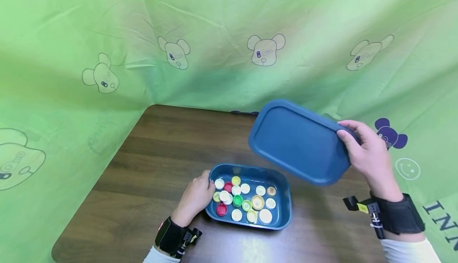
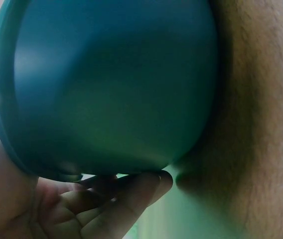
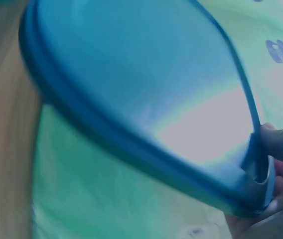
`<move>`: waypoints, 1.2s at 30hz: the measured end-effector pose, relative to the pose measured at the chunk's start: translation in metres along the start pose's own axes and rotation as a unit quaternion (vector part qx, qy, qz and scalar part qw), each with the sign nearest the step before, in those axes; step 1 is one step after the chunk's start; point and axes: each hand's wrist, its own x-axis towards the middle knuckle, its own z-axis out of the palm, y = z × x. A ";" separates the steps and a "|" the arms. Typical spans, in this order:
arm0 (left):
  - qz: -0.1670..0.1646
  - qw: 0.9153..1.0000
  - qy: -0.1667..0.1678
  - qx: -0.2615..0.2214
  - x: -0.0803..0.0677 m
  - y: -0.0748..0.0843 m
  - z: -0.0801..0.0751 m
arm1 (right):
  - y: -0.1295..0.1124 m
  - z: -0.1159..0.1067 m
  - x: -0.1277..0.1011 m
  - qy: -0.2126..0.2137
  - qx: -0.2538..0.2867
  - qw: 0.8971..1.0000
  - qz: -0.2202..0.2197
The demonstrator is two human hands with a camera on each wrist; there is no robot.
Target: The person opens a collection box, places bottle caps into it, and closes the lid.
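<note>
A blue rectangular plastic box (image 1: pixel 286 211) sits on the table, with several round bottle caps (image 1: pixel 257 202) in white, yellow, green and red spread over its bottom. My left hand (image 1: pixel 196 195) grips the box at its left end. Seen from the left wrist, the box's outer wall (image 2: pixel 116 89) fills much of the view, with the fingers (image 2: pixel 116 209) bent along its far side. Up and to the right of the box, my right hand (image 1: pixel 370 151) pinches the matching blue lid (image 1: pixel 300 141) by its right corner, holding it tilted in the air. The right wrist view shows the lid's face (image 3: pixel 131 64) with a bright glare.
The brown wooden table (image 1: pixel 154 151) has rounded corners. A green cloth (image 1: pixel 214 24) printed with cartoon animal heads hangs behind and at both sides. Each wrist wears a black strap (image 1: pixel 400 213) with a small camera mount.
</note>
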 end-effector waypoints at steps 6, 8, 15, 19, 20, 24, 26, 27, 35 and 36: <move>0.002 1.000 0.003 0.001 0.000 0.001 -0.001 | 0.002 0.022 -0.013 -0.146 0.067 0.983 0.084; 0.004 1.000 0.005 -0.001 0.000 0.000 -0.002 | 0.003 0.031 -0.017 -0.189 0.078 0.974 0.096; 0.014 0.999 0.029 -0.023 0.002 -0.002 -0.010 | 0.002 0.059 -0.027 -0.285 0.112 0.944 0.126; 0.025 0.996 0.077 -0.023 0.002 0.000 -0.020 | 0.001 0.069 -0.032 -0.316 0.138 0.927 0.144; 0.023 0.996 0.084 -0.027 0.002 0.001 -0.023 | 0.001 0.071 -0.033 -0.322 0.142 0.925 0.146; 0.025 0.994 0.093 -0.051 -0.001 0.008 -0.034 | -0.002 0.078 -0.035 -0.333 0.152 0.918 0.154; 0.025 0.993 0.088 -0.069 -0.002 0.012 -0.039 | -0.004 0.080 -0.035 -0.336 0.151 0.917 0.152; 0.023 0.993 0.083 -0.080 -0.002 0.014 -0.040 | -0.004 0.082 -0.035 -0.338 0.151 0.916 0.152; 0.002 0.990 0.055 -0.130 -0.004 0.029 -0.045 | -0.009 0.092 -0.037 -0.355 0.162 0.908 0.153; 0.003 0.990 0.052 -0.134 -0.004 0.030 -0.045 | -0.010 0.093 -0.037 -0.355 0.163 0.908 0.152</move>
